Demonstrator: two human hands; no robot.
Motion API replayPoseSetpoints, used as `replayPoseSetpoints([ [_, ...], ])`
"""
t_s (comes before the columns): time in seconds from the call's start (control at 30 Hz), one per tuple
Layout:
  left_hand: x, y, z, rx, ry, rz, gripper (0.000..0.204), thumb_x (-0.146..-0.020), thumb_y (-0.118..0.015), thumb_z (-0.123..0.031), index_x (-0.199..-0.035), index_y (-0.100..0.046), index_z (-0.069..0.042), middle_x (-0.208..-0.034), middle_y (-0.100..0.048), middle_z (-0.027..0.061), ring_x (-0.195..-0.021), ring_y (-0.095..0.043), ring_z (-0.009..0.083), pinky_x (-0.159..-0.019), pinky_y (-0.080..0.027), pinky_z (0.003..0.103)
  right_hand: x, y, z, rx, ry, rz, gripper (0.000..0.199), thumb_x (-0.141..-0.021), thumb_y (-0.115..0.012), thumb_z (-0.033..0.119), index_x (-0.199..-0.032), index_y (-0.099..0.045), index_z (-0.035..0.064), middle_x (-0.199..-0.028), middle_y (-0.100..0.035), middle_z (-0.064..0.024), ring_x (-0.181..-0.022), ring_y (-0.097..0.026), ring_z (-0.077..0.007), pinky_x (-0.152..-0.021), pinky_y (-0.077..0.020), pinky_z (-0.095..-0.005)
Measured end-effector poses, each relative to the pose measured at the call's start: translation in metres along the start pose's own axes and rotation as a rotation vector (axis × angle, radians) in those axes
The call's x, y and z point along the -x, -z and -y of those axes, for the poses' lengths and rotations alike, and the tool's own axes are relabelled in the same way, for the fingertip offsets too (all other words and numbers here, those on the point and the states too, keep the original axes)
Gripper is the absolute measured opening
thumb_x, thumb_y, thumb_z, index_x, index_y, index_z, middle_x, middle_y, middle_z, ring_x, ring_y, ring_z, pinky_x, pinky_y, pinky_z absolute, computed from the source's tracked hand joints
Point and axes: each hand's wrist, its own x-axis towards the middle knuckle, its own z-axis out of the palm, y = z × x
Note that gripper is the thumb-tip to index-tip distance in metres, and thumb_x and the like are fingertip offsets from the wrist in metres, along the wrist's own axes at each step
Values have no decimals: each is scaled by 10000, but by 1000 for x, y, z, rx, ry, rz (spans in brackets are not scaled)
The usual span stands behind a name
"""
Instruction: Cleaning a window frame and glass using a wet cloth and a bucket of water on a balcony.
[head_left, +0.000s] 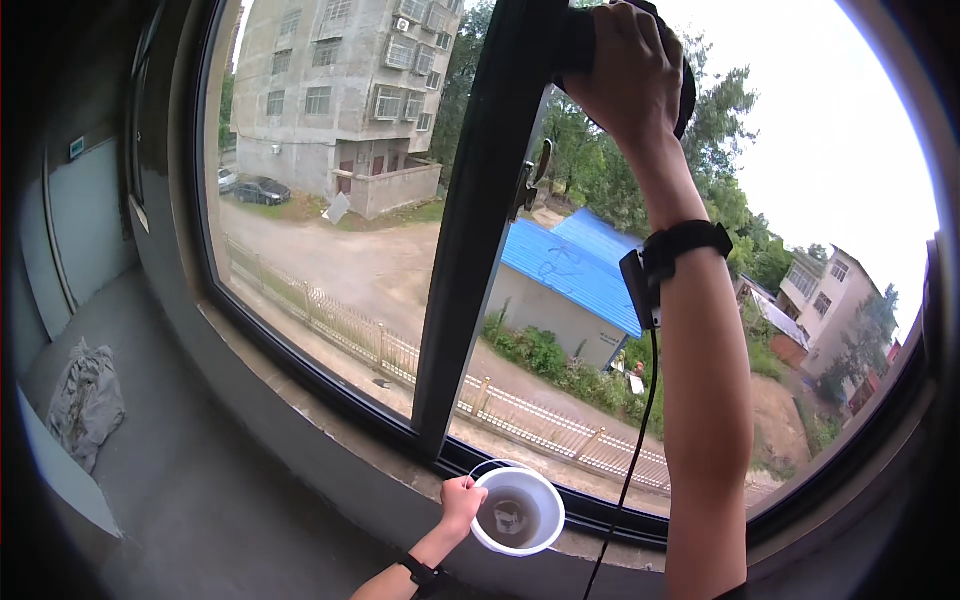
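Observation:
My right hand [622,70] is raised high against the window pane, closed over a dark round pad-like thing [684,95] pressed to the glass beside the dark centre frame post [478,220]. A black wrist strap with a small device and a hanging cable sits on that forearm. My left hand [461,503] is low, gripping the rim of a small white bucket [535,545] that holds a little murky water. The bucket hangs just in front of the window sill [330,410]. A window handle [528,180] sits on the post below my right hand.
A crumpled grey cloth [85,400] lies on the grey concrete floor at the left. A pale door or panel [85,215] stands on the left wall. Outside are a grey building, a blue roof, a fence and trees.

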Motion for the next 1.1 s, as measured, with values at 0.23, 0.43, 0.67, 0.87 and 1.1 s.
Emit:
replayPoseSetpoints([
  [0.23, 7, 4, -2, -123, -35, -82, 266, -588, -642, -2, -487, -400, -45, -476, -438, -18, -481, -398, 57, -435, -308, 286, 8, 2, -17, -3, 185, -196, 81, -717, -692, 193, -749, -643, 137, -752, -572, -49, -808, -576, -251, -720, -470, -391],
  [0.43, -5, 6, -1, -69, -28, -64, 238, -592, -622, 23, -500, -412, -40, -490, -442, -17, -497, -397, 57, -444, -314, 289, 16, 48, -41, -86, 141, 2, 40, -712, -658, 91, -732, -640, 120, -773, -597, -74, -737, -568, -249, -775, -442, -379],
  [0.67, 3, 5, -10, -60, -16, -6, 234, -600, -622, 26, -513, -421, -54, -509, -449, -23, -508, -408, 54, -449, -310, 269, 89, 133, -127, 168, 150, 316, 495, -663, -752, 130, -1134, -599, 109, -1172, -617, -49, -1143, -577, -248, -986, -456, -394],
  [0.87, 1, -2, -7, 5, -2, 13, 232, -603, -621, 20, -508, -421, -50, -504, -447, -22, -511, -406, 55, -452, -312, 275, 86, 156, -149, 92, 191, 386, 643, -656, -776, 85, -1249, -526, 79, -1251, -565, -118, -1161, -568, -310, -988, -475, -409],
  [1.1, -3, 2, -4, -47, -16, -21, 230, -618, -623, 7, -506, -429, -44, -501, -455, -20, -507, -395, 58, -457, -320, 288, 87, 102, -109, -108, 183, 347, 734, -662, -861, 231, -1268, -471, 89, -1276, -447, -134, -1032, -637, -295, -832, -598, -397],
])
